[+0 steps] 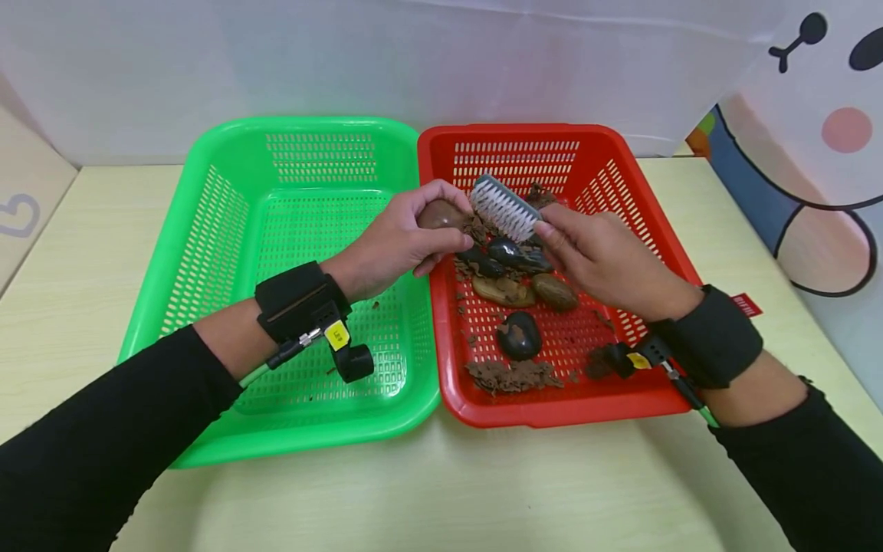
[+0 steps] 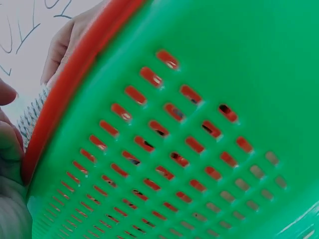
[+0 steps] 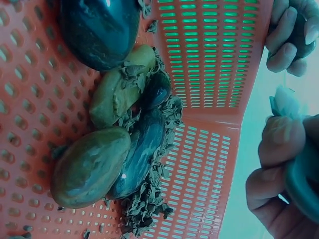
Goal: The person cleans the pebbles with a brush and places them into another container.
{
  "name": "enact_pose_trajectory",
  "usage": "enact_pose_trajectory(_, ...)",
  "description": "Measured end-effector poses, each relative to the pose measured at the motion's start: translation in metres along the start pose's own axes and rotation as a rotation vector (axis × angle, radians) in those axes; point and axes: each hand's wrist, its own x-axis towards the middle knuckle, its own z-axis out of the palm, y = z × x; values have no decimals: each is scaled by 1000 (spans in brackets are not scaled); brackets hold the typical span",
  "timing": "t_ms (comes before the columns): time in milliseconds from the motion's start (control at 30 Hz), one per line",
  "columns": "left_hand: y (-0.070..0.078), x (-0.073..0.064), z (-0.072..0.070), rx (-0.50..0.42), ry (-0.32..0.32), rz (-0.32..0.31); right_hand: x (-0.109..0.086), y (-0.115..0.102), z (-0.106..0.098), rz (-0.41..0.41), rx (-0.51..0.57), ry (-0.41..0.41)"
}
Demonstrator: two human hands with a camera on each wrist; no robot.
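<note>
My left hand (image 1: 393,244) grips a smooth brown stone (image 1: 439,215) between thumb and fingers, over the edge where the two baskets meet. A scrub brush (image 1: 507,208) with white bristles and a grey-green back is held by its end in my right hand (image 1: 603,257), above the red basket (image 1: 621,399). Its bristles face the brown stone, with a small gap between them. Beneath lie several dark and tan stones, among them a black stone (image 1: 519,336) and an olive-brown stone (image 3: 90,167). In the left wrist view, basket walls hide most of the work.
Brown crumbly dirt (image 1: 513,376) lies in clumps around the stones in the red basket. To its left stands a green basket (image 1: 276,429) with a few specks on its floor. Both baskets sit on a pale wooden table (image 1: 441,491), against a white backdrop (image 1: 345,61).
</note>
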Motion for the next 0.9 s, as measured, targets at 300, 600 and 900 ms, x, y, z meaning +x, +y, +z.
enact_pose_trajectory(300, 7, 2, 0, 255, -25, -39, -1, 0, -2, 22, -47, 3)
enact_pose_trajectory(600, 5, 1, 1, 211, -31, -22, -1, 1, -4, 38, -43, 44)
enact_pose_trajectory(900, 5, 1, 3, 241, -17, -25, -1, 2, -5, 39, -49, 40)
